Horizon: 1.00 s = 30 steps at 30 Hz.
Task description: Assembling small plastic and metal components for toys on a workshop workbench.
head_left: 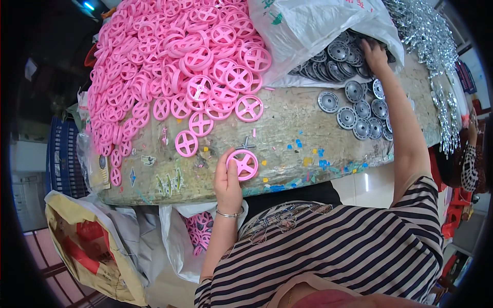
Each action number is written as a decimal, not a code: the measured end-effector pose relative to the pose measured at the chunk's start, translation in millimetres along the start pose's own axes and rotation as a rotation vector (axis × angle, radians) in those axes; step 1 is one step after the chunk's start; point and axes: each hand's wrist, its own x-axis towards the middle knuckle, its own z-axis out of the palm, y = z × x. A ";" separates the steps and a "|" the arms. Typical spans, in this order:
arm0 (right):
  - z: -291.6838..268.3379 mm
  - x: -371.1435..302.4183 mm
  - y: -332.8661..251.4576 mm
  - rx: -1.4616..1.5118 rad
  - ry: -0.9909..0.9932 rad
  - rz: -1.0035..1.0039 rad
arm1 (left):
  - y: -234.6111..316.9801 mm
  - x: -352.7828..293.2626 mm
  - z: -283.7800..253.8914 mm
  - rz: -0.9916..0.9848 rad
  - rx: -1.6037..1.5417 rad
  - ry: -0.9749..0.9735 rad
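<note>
My left hand (227, 179) is closed on the rim of a pink spoked wheel (248, 163), held low over the table's near edge. Just beyond that wheel, a small dark grey pronged piece (245, 144) shows by my fingertips. My right arm stretches far out to the right, and my right hand (376, 55) is at the mouth of a white sack among dark grey round discs (328, 66). Its fingertips are hidden there, so whether it grips a disc cannot be told. Several loose grey discs (362, 109) lie on the table below that forearm.
A big heap of pink spoked wheels (169, 56) covers the table's far left. The white sack (303, 31) lies at the back. Silver tinsel (431, 46) hangs at the right. Coloured scraps (322, 163) dot the worn tabletop (287, 120). Open bags (174, 241) stand below the near edge.
</note>
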 end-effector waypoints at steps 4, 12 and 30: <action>66.0 37.0 21.4 -0.088 -0.048 -0.059 | 1.6 4.5 2.8 -0.043 -0.084 -0.004; 28.1 -36.4 -122.7 0.033 -0.190 -0.067 | 3.9 5.1 2.3 -0.073 -0.152 0.002; -75.5 -151.6 -181.6 0.503 0.028 -0.484 | -6.5 6.2 -10.3 -0.029 -0.401 -0.052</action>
